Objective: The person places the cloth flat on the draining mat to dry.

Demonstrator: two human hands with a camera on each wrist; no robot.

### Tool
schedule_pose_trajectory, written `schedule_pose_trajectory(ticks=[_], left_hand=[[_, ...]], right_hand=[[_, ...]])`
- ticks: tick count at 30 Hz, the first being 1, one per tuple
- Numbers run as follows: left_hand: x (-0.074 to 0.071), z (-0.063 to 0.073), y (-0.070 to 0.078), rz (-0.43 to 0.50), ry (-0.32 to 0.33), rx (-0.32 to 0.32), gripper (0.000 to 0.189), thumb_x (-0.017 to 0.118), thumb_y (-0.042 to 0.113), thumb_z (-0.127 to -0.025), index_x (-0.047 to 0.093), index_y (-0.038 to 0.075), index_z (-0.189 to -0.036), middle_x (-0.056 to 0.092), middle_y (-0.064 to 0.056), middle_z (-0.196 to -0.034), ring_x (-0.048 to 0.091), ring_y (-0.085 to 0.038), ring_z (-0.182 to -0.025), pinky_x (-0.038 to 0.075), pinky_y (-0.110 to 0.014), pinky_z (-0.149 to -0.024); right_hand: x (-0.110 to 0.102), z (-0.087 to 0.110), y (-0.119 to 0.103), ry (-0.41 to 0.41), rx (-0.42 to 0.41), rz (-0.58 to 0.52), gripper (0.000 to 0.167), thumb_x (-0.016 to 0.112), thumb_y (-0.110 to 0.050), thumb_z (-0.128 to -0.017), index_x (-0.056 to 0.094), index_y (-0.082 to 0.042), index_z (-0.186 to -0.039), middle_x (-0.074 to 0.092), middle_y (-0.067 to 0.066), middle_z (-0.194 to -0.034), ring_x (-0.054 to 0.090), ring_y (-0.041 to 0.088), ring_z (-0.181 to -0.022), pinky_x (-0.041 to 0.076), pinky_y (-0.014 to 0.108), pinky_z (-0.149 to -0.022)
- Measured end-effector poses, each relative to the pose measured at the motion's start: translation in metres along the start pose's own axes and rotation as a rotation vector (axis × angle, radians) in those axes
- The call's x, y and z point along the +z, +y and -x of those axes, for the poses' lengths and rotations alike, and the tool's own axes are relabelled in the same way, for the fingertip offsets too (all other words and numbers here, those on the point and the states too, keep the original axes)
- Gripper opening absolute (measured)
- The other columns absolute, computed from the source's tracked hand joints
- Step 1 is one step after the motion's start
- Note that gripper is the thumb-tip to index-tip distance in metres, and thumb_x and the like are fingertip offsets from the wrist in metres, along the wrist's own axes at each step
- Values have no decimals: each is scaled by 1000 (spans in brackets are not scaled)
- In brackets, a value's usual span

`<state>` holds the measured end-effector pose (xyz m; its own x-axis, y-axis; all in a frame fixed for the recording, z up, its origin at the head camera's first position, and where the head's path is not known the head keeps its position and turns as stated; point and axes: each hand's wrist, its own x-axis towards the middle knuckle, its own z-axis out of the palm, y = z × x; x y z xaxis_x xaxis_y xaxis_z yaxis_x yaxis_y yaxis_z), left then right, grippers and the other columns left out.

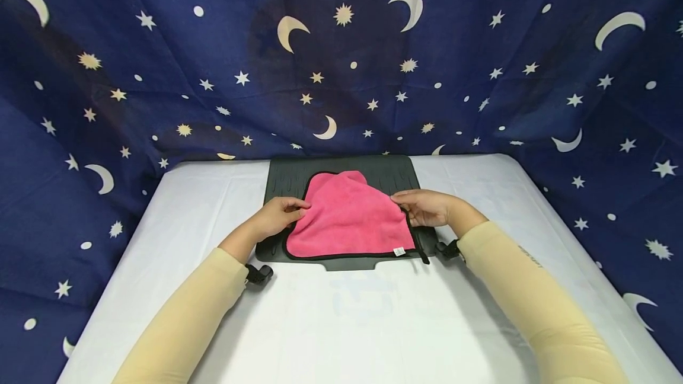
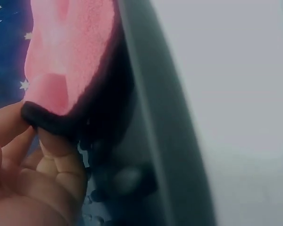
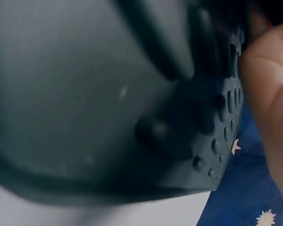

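A pink towel (image 1: 349,218) with black edging is spread, partly folded at its top, over a dark grey ribbed mat (image 1: 392,172). My left hand (image 1: 277,218) pinches the towel's left edge between thumb and fingers. In the left wrist view, the black edging of the pink towel (image 2: 80,56) sits between the fingertips of that hand (image 2: 42,174). On the opposite side, my right hand (image 1: 427,207) grips the towel's right edge, with its fingers partly behind the cloth. The right wrist view shows little of the towel beside my right hand (image 3: 271,75).
The mat lies at the back of a table with a white cover (image 1: 341,336). Behind it hangs a dark blue curtain (image 1: 341,93) with moons and stars. In the right wrist view, raised bumps and ribs stand out on the mat (image 3: 75,117).
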<state>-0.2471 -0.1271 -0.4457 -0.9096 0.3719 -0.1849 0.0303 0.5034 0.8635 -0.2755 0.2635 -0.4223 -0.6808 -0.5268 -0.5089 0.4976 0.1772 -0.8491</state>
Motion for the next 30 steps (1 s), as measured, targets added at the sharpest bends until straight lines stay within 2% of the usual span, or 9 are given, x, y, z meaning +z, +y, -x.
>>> schedule_pose_trajectory(ticks=[3, 6, 10, 15, 17, 20, 25, 27, 30], left_hand=[[-2, 3, -1, -21, 30, 15, 32, 62, 19, -101, 66, 12, -132, 63, -11, -133, 61, -22, -104, 55, -34, -86], [-7, 7, -2, -24, 79, 34, 34, 63, 20, -100, 66, 12, -133, 64, -11, -131, 62, -21, -98, 55, -34, -82], [-13, 12, -5, -38, 171, 71, 34, 65, 21, -100, 66, 11, -133, 68, -12, -122, 61, -19, -86, 53, -31, -75], [-17, 19, -9, -71, 260, 73, 35, 67, 19, -98, 66, 11, -132, 68, -12, -121, 64, -19, -82, 52, -31, -72], [-18, 21, -10, -71, 261, 72, 35, 67, 18, -98, 65, 10, -133, 69, -13, -121, 68, -21, -87, 54, -32, -74], [-17, 20, -9, -65, 228, 82, 36, 65, 15, -99, 63, 6, -134, 68, -14, -123, 69, -24, -97, 55, -34, -81], [-16, 13, -8, -31, 176, 58, 42, 58, 20, -104, 54, -1, -140, 69, -18, -115, 66, -27, -101, 54, -38, -85], [-17, 8, -7, 7, 158, 18, 46, 55, 23, -105, 48, -2, -142, 68, -20, -112, 65, -25, -95, 54, -37, -84], [-17, -3, -6, 65, 136, -44, 48, 53, 26, -105, 44, -1, -144, 65, -20, -115, 61, -21, -90, 53, -35, -83]], right_hand=[[0, 2, -2, -40, -30, -9, 31, 44, -24, -109, 70, -12, -97, 68, -3, -85, 66, 12, -80, 56, 29, -74], [-1, 8, -6, -22, -87, 68, 36, 43, -28, -109, 72, -8, -106, 72, 1, -100, 67, 16, -93, 54, 32, -83], [-6, 20, -10, 94, -184, 114, 33, 47, -27, -108, 72, -8, -117, 72, -1, -108, 66, 14, -95, 52, 31, -86], [-11, 32, -8, 259, -279, 19, 28, 54, -17, -105, 71, -4, -122, 67, -3, -113, 64, 9, -86, 54, 22, -83], [-13, 35, -6, 287, -273, 20, 33, 53, -15, -105, 64, 3, -129, 62, 1, -117, 63, 8, -86, 54, 21, -83], [-14, 34, -4, 287, -221, 105, 45, 50, -17, -106, 48, 9, -142, 54, 8, -129, 61, 10, -90, 53, 23, -87], [-18, 23, -7, 278, -163, 234, 55, 48, -24, -108, 33, 4, -152, 34, 21, -154, 54, 24, -111, 49, 32, -99], [-20, 17, -10, 280, -144, 245, 57, 48, -27, -108, 31, 3, -154, 35, 22, -152, 51, 27, -114, 48, 34, -100], [-23, 7, -12, 273, -96, 209, 57, 48, -28, -107, 31, 0, -155, 51, 13, -128, 54, 21, -100, 50, 30, -91]])
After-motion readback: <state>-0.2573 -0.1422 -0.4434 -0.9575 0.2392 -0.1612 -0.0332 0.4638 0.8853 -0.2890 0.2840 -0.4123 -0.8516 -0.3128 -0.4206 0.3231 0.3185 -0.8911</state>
